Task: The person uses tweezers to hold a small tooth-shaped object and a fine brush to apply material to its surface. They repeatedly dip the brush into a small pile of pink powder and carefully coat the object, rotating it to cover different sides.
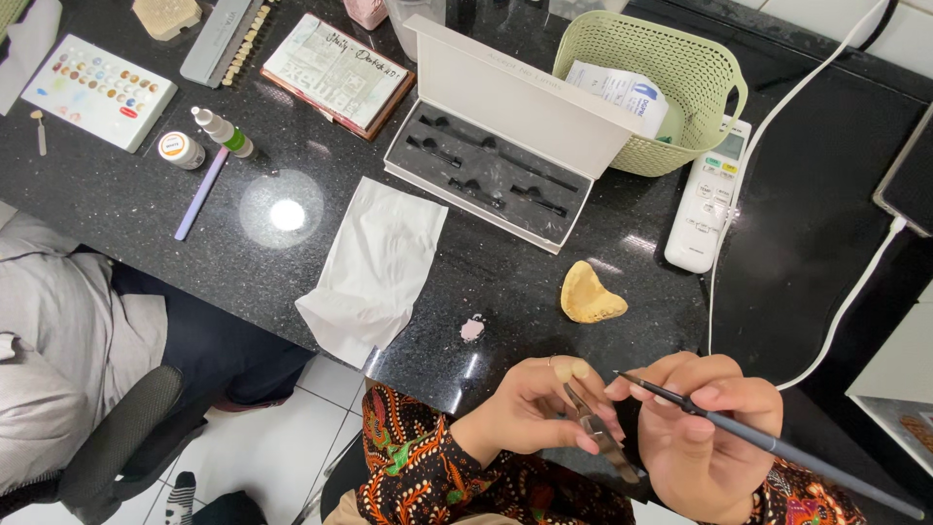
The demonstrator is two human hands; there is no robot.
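My left hand (530, 408) is closed on metal tweezers (600, 432), held low in front of the black counter edge; what the tips pinch is too small to tell. My right hand (702, 428) grips a thin dark brush (777, 447) whose fine tip points left toward the tweezers. The two hands almost touch. A yellow dental cast (591, 295) lies on the black counter (797, 233) just beyond them, and a small pink blob (472, 329) sits to its left.
A white tissue (374, 267), an open white tool case (496, 165), a green basket (671, 73), a white remote (708, 194) and cables sit behind. At far left lie a colour palette tray (97, 89), small bottles and a tooth shade guide. Another person sits at left.
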